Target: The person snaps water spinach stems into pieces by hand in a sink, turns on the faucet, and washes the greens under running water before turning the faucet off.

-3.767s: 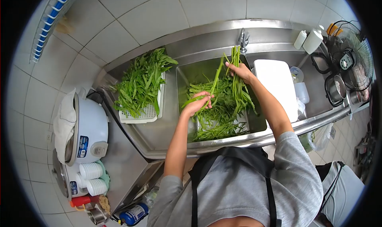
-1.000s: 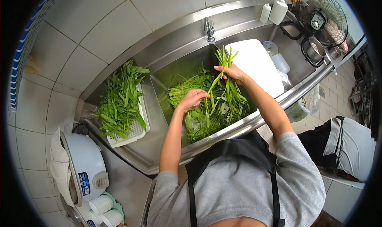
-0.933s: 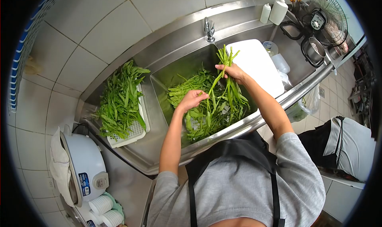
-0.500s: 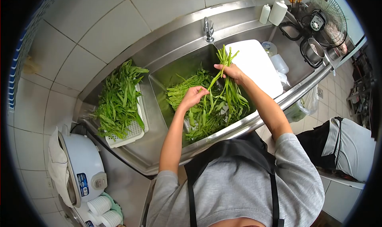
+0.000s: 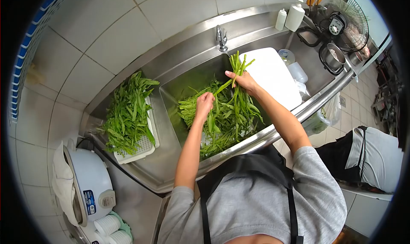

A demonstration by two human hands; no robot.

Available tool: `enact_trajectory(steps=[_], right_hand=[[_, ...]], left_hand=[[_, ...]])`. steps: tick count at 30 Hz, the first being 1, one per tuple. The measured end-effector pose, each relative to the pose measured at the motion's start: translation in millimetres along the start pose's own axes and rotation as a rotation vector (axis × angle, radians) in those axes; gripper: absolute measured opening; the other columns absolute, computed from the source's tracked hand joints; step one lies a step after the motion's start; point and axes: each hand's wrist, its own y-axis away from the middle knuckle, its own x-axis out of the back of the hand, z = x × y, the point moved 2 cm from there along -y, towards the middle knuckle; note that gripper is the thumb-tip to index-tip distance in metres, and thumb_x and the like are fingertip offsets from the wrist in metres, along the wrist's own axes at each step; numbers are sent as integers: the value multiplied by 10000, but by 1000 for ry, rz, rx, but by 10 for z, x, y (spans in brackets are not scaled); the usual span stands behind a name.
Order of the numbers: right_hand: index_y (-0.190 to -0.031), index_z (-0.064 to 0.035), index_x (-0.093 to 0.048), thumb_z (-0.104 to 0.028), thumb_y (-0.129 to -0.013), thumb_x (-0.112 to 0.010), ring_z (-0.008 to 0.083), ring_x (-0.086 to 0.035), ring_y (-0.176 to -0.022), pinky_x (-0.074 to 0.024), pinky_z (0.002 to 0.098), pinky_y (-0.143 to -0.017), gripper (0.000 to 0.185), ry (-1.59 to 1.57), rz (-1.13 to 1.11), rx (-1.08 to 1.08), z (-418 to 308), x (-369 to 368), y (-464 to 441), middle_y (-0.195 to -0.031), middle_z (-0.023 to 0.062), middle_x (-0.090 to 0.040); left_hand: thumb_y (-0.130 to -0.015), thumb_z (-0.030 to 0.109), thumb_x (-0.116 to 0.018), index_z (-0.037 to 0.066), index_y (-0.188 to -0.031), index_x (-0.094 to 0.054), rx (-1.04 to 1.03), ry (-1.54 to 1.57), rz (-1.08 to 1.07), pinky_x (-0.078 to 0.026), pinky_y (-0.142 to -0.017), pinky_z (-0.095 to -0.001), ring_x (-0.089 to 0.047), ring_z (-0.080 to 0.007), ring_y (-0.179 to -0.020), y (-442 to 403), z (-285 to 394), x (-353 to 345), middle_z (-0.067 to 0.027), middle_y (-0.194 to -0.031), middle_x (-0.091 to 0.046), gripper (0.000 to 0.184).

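In my right hand (image 5: 242, 81) is a bunch of water spinach (image 5: 242, 109), gripped around the stems. Cut stem ends stick up above the thumb, and leafy ends hang over the sink. My left hand (image 5: 205, 104) is closed, to the left of the bunch, with a stem running toward it from the right hand and leaves dangling below. More water spinach (image 5: 190, 107) lies in the sink basin (image 5: 173, 90) beneath both hands. On the left drainboard, a leafy heap (image 5: 130, 111) rests on a white perforated tray (image 5: 143, 150).
A white board (image 5: 273, 77) covers part of the right basin, beside plastic containers (image 5: 297, 72). The faucet (image 5: 221, 39) rises behind. At the far right are a fan (image 5: 337, 24) and a metal pot (image 5: 334, 56). A rice cooker (image 5: 92, 180) stands lower left; another person (image 5: 371, 158) is at right.
My left hand has moved left, away from the right hand, and its fingers have curled in more. The right hand still grips the bunch. The view has shifted slightly.
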Motion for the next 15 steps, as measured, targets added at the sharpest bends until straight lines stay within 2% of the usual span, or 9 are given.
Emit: enact_trajectory(steps=[1, 2, 5, 7, 9, 10, 13, 14, 15], right_hand=[[-667, -90, -509, -470, -701, -682, 99, -447, -460, -356, 243, -419, 419, -13, 7, 32, -16, -33, 10, -530, 11, -480], [-568, -74, -541, -495, -678, -687, 98, -453, -438, -389, 258, -419, 459, 21, 36, 41, -22, -61, 12, -506, 12, -500], [-584, -73, -545, -474, -697, -680, 94, -464, -460, -394, 255, -448, 438, 84, 27, 91, -239, -175, 254, -518, 13, -510], [-618, -73, -549, -450, -725, -668, 81, -476, -488, -390, 251, -478, 409, 64, 24, 173, -166, -220, 153, -523, 17, -521], [-614, -75, -546, -448, -728, -665, 77, -466, -474, -370, 245, -460, 408, 105, 58, 104, -342, -179, 304, -513, 13, -517], [-606, -76, -545, -454, -726, -664, 77, -461, -467, -367, 245, -456, 414, 107, 34, 106, -328, -162, 280, -510, 14, -516], [-588, -75, -547, -474, -717, -664, 79, -449, -450, -363, 246, -445, 436, 144, -28, 123, -251, -142, 164, -505, 18, -517], [-585, -73, -551, -485, -711, -665, 80, -446, -447, -365, 248, -443, 445, 182, -43, 135, -239, -156, 145, -506, 20, -519], [-583, -71, -554, -495, -704, -666, 81, -444, -443, -367, 250, -441, 455, 220, -59, 139, -187, -173, 128, -506, 22, -521]], left_hand=[[-835, 191, -444, 49, -687, -507, 24, 52, 45, -312, -430, -227, -364, -66, -459, -8, -11, -4, -2, -611, -446, 214], [-835, 197, -443, 56, -692, -503, 49, 103, 89, -313, -434, -230, -363, -70, -463, -1, -31, 6, -4, -613, -438, 210], [-837, 208, -438, 71, -713, -490, 69, 244, 243, -325, -456, -237, -377, -81, -484, -47, -103, 103, -4, -622, -427, 191], [-857, 206, -406, 76, -774, -471, 45, 233, 241, -340, -469, -247, -383, -88, -490, -68, -130, 204, -7, -652, -423, 167], [-867, 206, -392, 76, -795, -463, 74, 223, 267, -345, -469, -248, -381, -89, -489, -56, -134, 306, -8, -667, -422, 164], [-890, 243, -398, 64, -859, -468, 62, 214, 291, -354, -468, -253, -388, -92, -489, -48, -128, 326, -11, -677, -420, 194], [-891, 297, -442, 43, -933, -483, -16, 51, 176, -349, -463, -254, -405, -90, -504, 53, 121, 273, -15, -679, -423, 261], [-871, 349, -495, 10, -981, -514, -16, -40, 101, -382, -502, -281, -464, -124, -545, 43, 204, 238, -42, -704, -484, 356], [-861, 349, -511, 5, -965, -530, -130, -196, 49, -392, -524, -292, -478, -134, -560, 50, 285, 164, -55, -702, -506, 360]])
